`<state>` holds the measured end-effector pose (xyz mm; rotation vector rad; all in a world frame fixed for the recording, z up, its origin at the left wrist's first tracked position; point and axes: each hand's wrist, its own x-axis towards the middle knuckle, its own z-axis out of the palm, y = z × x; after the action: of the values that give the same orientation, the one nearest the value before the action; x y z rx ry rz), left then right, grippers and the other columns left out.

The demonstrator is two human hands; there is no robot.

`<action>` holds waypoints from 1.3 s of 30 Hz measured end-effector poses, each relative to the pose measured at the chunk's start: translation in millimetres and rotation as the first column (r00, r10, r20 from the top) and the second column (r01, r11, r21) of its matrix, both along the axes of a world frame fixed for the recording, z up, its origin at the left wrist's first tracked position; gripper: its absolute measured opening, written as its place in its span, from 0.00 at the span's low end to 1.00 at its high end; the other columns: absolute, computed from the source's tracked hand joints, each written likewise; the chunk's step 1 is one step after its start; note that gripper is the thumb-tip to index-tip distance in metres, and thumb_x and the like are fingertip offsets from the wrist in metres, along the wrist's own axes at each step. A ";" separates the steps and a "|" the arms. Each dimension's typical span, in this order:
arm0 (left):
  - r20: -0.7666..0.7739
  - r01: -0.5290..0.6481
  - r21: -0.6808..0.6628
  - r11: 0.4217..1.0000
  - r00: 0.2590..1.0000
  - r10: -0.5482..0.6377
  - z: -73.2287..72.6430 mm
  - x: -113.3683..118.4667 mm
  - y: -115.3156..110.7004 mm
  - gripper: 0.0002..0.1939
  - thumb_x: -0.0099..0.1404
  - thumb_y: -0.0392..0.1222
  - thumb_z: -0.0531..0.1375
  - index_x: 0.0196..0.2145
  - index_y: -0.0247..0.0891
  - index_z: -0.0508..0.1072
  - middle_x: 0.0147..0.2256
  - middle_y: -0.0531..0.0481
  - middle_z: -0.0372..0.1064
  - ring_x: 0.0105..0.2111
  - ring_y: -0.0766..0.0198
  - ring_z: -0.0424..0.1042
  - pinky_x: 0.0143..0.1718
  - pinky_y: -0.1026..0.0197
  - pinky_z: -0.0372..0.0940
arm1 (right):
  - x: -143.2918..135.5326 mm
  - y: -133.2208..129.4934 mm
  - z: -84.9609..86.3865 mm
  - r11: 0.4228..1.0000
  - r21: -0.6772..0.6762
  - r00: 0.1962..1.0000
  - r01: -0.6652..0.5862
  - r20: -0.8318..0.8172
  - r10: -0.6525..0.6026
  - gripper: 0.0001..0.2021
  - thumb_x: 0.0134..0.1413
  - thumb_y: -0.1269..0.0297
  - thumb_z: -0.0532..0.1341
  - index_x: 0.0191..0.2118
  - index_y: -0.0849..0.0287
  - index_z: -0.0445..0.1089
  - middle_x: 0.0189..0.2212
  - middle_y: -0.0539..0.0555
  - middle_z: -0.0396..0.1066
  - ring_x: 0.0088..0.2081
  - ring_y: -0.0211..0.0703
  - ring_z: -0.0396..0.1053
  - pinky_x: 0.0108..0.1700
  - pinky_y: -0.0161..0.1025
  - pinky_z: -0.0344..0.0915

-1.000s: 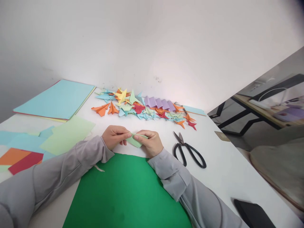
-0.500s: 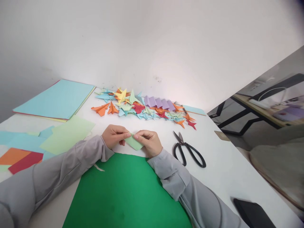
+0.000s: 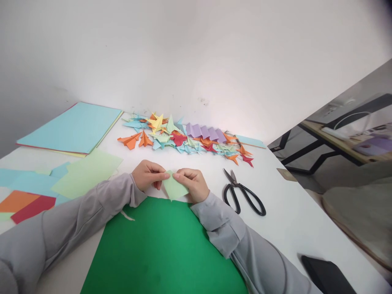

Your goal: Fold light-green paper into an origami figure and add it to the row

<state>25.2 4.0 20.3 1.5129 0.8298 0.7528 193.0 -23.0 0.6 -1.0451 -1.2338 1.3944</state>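
Note:
A small piece of light green paper (image 3: 175, 189) is held up between my two hands, just above the far edge of a large green sheet (image 3: 165, 245). My left hand (image 3: 150, 175) pinches its upper left edge between thumb and fingers. On the other side, my right hand (image 3: 192, 183) grips the paper's upper right edge, thumb on the near face. The fingers behind the paper are partly hidden. To the right of my right hand lie black-handled scissors (image 3: 243, 194), blades slightly apart.
Folded paper shapes (image 3: 180, 139) in several colours line the wall. Blue sheets (image 3: 73, 126) are stacked at the back left. Cut light green paper (image 3: 88, 173), an orange piece (image 3: 18, 201) and a red piece (image 3: 33, 209) lie left. A dark flat object (image 3: 327, 275) sits near right.
The light green paper has opened out and turned, showing a larger face that hangs lower between my hands. My hands have barely shifted.

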 end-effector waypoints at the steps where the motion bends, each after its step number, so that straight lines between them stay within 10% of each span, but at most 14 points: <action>1: -0.004 0.032 -0.008 0.999 0.999 -0.032 -0.5 -0.5 -0.5 0.15 0.49 0.47 0.63 0.16 0.31 0.70 0.10 0.54 0.62 0.12 0.73 0.60 0.15 0.70 0.55 | -0.2 -1.2 1.9 0.999 -0.002 0.999 -0.045 0.030 0.045 0.15 0.39 0.53 0.64 0.18 0.61 0.66 0.13 0.45 0.60 0.17 0.30 0.52 0.19 0.31 0.47; 8: -0.035 0.216 -0.099 0.971 0.975 -0.220 -5.2 -0.1 -1.2 0.13 0.49 0.44 0.63 0.19 0.29 0.72 0.10 0.55 0.61 0.11 0.74 0.58 0.13 0.71 0.52 | -3.4 -5.2 11.2 0.960 -0.003 0.943 -0.279 0.187 0.275 0.20 0.43 0.48 0.60 0.17 0.61 0.61 0.12 0.43 0.52 0.16 0.28 0.47 0.18 0.31 0.43; 25: -0.043 0.155 -0.082 0.984 0.986 -0.159 -0.9 3.8 -1.3 0.19 0.48 0.50 0.63 0.15 0.31 0.66 0.11 0.55 0.62 0.13 0.73 0.61 0.15 0.70 0.56 | -5.5 -3.2 0.6 0.994 0.112 0.992 0.008 0.125 -0.022 0.20 0.45 0.47 0.58 0.18 0.60 0.61 0.14 0.45 0.53 0.18 0.31 0.49 0.19 0.32 0.48; 39: -0.080 0.232 -0.055 0.971 0.969 -0.236 -6.3 2.0 -0.3 0.18 0.50 0.49 0.61 0.17 0.31 0.68 0.12 0.54 0.62 0.13 0.74 0.59 0.15 0.70 0.54 | -7.3 -3.9 2.4 0.997 0.067 0.993 -0.035 0.113 0.028 0.21 0.45 0.47 0.58 0.16 0.60 0.59 0.12 0.44 0.53 0.16 0.30 0.49 0.18 0.32 0.47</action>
<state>27.3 3.7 13.9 1.5784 0.7111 0.4948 185.7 -26.9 2.9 -1.0720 -1.3754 1.3227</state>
